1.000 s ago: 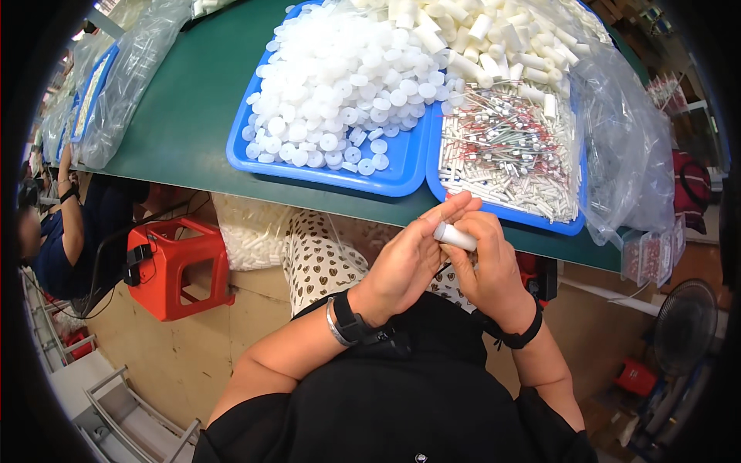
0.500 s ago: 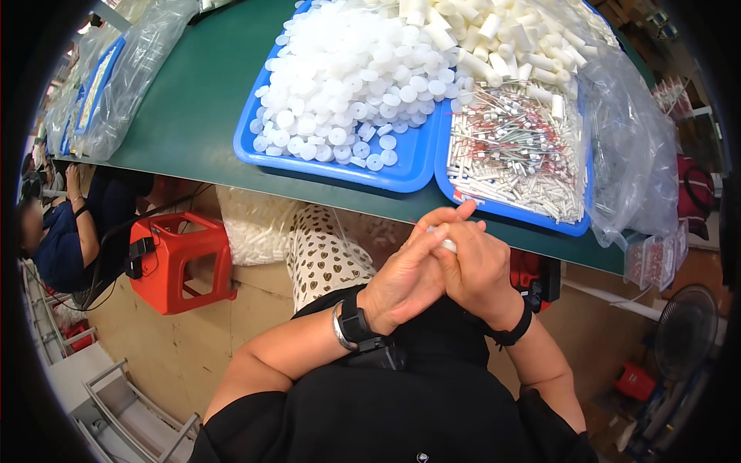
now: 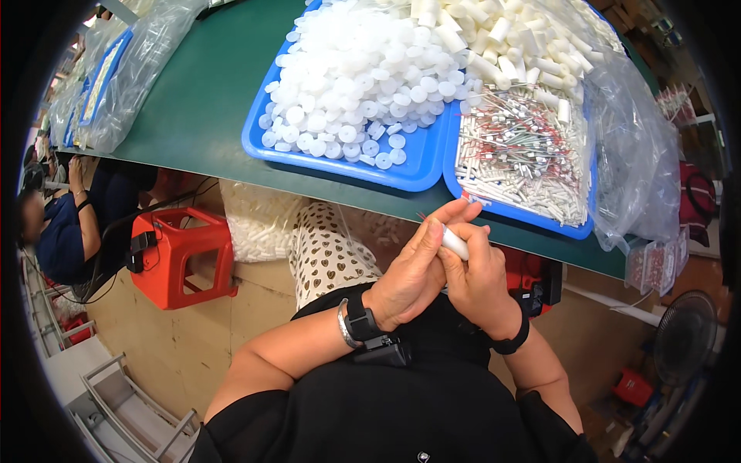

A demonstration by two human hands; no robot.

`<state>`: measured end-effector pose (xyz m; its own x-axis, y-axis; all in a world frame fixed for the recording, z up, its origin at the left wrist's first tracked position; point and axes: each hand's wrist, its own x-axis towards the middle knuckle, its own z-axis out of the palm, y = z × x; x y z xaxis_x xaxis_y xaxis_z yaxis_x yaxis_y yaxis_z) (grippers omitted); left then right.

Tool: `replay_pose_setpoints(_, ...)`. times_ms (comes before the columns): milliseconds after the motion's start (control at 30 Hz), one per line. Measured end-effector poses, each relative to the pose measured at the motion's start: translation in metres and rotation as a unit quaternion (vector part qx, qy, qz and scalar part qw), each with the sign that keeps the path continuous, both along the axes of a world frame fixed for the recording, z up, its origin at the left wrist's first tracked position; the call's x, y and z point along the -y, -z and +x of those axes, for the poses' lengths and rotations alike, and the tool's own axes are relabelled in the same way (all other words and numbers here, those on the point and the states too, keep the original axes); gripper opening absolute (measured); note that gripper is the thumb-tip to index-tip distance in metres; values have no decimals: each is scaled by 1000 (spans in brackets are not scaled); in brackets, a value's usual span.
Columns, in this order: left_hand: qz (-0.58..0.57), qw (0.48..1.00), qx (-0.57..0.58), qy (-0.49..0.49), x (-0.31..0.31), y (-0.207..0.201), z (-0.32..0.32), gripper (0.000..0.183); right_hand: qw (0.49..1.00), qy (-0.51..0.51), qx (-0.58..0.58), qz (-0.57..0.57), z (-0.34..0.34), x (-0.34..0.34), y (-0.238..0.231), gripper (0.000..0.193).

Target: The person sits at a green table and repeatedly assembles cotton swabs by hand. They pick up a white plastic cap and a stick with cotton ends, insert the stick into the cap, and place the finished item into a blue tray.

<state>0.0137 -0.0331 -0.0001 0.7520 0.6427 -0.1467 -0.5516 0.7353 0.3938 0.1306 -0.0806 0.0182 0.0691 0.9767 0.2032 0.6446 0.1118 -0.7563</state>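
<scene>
A short white plastic cylinder [image 3: 454,244] is held between my two hands above my lap, just off the table's near edge. My right hand [image 3: 482,282] pinches it with closed fingers. Against its other end press the thumb and fingers of my left hand [image 3: 413,270], closed round it. Thin dark wire-like ends stick out by the left fingers; what they belong to is hidden. Past the left fingertips lies the near rim of a blue tray [image 3: 532,222] with slim white pieces and small wired parts [image 3: 525,139], red and green.
Left of that tray, another blue tray [image 3: 421,174] carries a heap of translucent discs [image 3: 347,85]. Cream cylinders [image 3: 532,46] pile up behind. Clear plastic bags [image 3: 637,147] lie at the right on the green table [image 3: 208,100]. A red stool [image 3: 181,258] and a seated person [image 3: 65,231] are at left.
The right fingers have opened away from the left palm, so more of the white cylinder shows between the hands. The view has shifted slightly; the trays look the same.
</scene>
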Motion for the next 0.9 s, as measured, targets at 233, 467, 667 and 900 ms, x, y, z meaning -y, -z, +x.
replay_pose_setpoints(233, -9, 999, -35, 21, -9, -5, -10, 60, 949, 4, -273, -154, 1, -7, -9, 19)
replay_pose_setpoints(467, 91, 990, -107, 31, -13, 3, -15, 56, 744, -46, -579, -332, 17, -4, 7, 22)
replay_pose_setpoints(667, 70, 987, -143, -27, 5, 11, -14, 51, 996, -43, 17, -74, -11, 0, 6, 22)
replay_pose_setpoints(900, -102, 950, -269, 126, -5, 27, -42, 68, 992, -65, 76, -73, -11, -1, 30, 35)
